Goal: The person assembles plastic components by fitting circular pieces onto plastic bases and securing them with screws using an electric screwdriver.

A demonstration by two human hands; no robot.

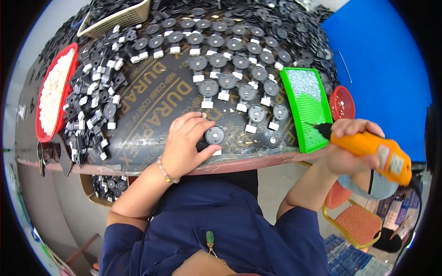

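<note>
My left hand (186, 142) rests on the table near its front edge. Its thumb and fingers close around a black round part (215, 135) with a white block, which lies flat. At the right, my right hand (345, 161) grips an orange electric screwdriver (389, 158). The driver's dark nose points left, its thin bit over the lower end of a green perforated tray (307, 134). Small silvery screws (304, 83) fill the tray's far end. Beyond my left hand, several similar round parts (228, 80) stand in curved rows, white blocks facing me.
A red tray of small white pieces (57, 94) sits at the left, beside a heap of black-and-white parts (94, 99). A beige basket (115, 20) and black piles are at the back. Right of the green tray stands a red bowl (341, 103). An orange chair (354, 223) is below.
</note>
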